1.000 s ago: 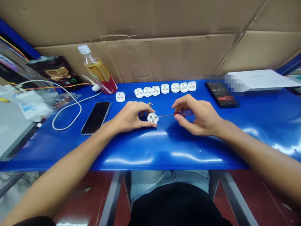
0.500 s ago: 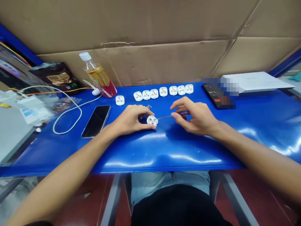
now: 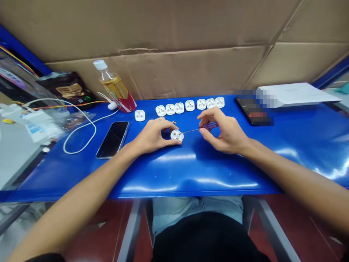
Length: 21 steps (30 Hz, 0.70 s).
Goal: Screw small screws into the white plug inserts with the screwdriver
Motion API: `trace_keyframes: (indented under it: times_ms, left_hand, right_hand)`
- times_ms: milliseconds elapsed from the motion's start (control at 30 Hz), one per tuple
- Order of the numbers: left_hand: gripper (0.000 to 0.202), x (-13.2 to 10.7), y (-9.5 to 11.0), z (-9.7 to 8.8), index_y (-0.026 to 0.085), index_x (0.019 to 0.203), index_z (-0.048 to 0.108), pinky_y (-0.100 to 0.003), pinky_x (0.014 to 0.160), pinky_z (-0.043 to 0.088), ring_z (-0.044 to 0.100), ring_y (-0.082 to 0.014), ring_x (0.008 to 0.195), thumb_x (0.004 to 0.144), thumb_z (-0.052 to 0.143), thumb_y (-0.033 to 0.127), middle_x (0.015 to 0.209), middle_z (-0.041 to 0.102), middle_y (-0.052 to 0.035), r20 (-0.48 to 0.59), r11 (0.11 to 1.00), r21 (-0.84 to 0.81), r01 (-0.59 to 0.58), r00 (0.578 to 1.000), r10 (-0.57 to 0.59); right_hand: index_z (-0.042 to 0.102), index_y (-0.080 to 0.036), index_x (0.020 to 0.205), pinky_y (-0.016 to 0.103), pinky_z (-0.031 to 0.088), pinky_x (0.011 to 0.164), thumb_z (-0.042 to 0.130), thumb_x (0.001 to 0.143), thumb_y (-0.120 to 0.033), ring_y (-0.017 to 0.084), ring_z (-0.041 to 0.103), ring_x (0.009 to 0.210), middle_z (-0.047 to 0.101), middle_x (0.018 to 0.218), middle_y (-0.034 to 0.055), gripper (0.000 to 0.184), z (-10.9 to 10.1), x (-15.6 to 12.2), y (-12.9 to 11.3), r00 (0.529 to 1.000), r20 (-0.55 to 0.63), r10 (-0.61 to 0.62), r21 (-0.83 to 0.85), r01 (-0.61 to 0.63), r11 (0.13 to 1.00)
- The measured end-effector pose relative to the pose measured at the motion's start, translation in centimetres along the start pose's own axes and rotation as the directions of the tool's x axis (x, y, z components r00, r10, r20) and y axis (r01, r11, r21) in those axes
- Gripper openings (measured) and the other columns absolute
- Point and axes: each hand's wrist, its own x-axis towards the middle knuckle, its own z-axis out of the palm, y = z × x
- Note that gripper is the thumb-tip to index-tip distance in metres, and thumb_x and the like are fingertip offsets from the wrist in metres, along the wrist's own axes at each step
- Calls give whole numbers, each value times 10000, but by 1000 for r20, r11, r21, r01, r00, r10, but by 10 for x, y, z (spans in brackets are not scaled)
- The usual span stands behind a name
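Between the thumb and fingers of my left hand (image 3: pixel 154 136) is a small white plastic socket piece (image 3: pixel 177 135) with metal contacts showing on its face. My right hand (image 3: pixel 227 133) grips a screwdriver (image 3: pixel 208 126) by its purple-red see-through handle. The thin shaft points left, and its tip reaches the right edge of the socket piece; whether it sits in a screw is too small to tell. Just behind my left fingers lie a few small metal parts (image 3: pixel 173 123), partly hidden. A row of several similar white pieces (image 3: pixel 190 105) stretches along the back of the blue table.
A phone (image 3: pixel 113 140) and a white cable (image 3: pixel 94 134) lie to the left, near a tilted drink bottle (image 3: pixel 117 89) and a dark pouch (image 3: pixel 72 89). At the right are a black phone (image 3: pixel 249 112) and a white box (image 3: pixel 302 94). Cardboard (image 3: pixel 191 72) walls the back.
The socket piece has shifted slightly up in view. My right hand has changed its hold on the screwdriver, so more of the handle shows, and the shaft now slopes down more toward the piece.
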Motion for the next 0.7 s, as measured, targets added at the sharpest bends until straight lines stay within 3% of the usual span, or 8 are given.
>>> trace_keyframes:
  times_ms: [200,367,500,700]
  left_hand:
    - [416,1,2,1,218,1151,809,-329,846,516,708,-206,914,852,863,503,1027,810,-42,8,999,14,-37,999,37]
    - [460,1,2,2,215,1220,802,-340,873,520,707,-222,939,876,838,517,1018,804,-55,17,997,39,-67,998,67]
    - [468,0,1,2,198,1246,789,-338,877,524,712,-224,955,889,831,497,1044,798,-64,19,995,43,-88,996,88]
    - [448,-1,2,1,193,1232,786,-334,870,526,715,-222,941,889,835,477,1046,795,-64,15,994,46,-98,995,98]
  right_hand:
    - [593,-241,1132,307,606,659,645,994,-297,209,782,774,774,913,30,158,1,0,0,999,-46,13,-61,-16,998]
    - [610,-242,1129,310,617,672,670,951,-250,208,779,764,779,938,32,188,1,-1,2,999,-49,4,-52,-7,999]
    - [630,-240,1077,298,593,607,685,970,-299,194,762,693,759,860,18,134,1,-1,3,997,-71,31,-101,-38,994]
    - [588,-240,1171,309,631,721,668,939,-218,194,779,789,771,986,35,246,-2,0,0,1000,-19,-8,-60,7,998]
